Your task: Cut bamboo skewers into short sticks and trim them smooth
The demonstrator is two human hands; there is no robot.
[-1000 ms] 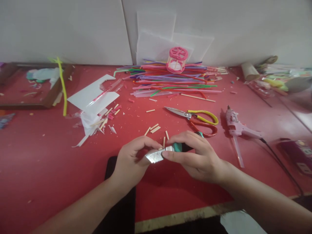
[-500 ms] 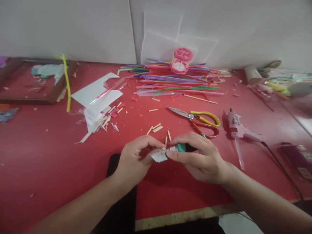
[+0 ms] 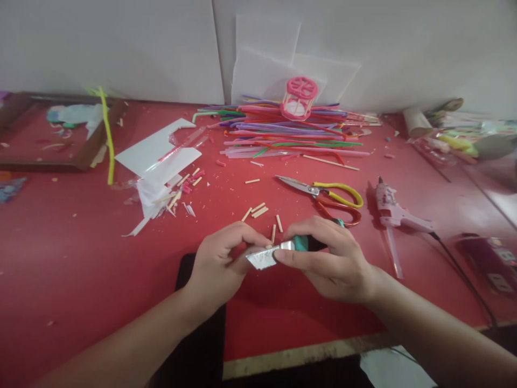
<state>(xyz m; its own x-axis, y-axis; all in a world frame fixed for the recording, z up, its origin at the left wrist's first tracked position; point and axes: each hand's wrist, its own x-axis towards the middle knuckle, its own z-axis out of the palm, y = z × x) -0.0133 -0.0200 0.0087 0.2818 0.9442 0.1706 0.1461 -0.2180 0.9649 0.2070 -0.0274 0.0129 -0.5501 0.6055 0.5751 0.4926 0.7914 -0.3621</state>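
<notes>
Wrapped in my right hand [image 3: 337, 258] is a box cutter with a green and black handle [image 3: 301, 243]; my thumb presses near the base of its broad silver blade [image 3: 262, 258], which points left. My left hand [image 3: 226, 253] is closed in a pinch behind the blade, on what looks like a short wooden stick; only a pale tip [image 3: 269, 246] shows at the fingertips. Just beyond the hands, several cut stick pieces [image 3: 260, 212] lie loose on the red table [image 3: 100, 258]. Scissors [image 3: 299, 185] with yellow and red handles rest beyond my right hand.
A pink glue gun [image 3: 393, 210] with its cord lies at right. Pipe cleaners [image 3: 291, 132] are heaped at the back, a pink hexagonal stick cage [image 3: 299, 98] on top. White card [image 3: 155, 148] and scraps lie left of centre. A black flat object [image 3: 202, 345] sits under my left arm.
The blade has tilted slightly and its tip has shifted a little left. Both hands keep their grip in nearly the same place; the whole view has moved slightly.
</notes>
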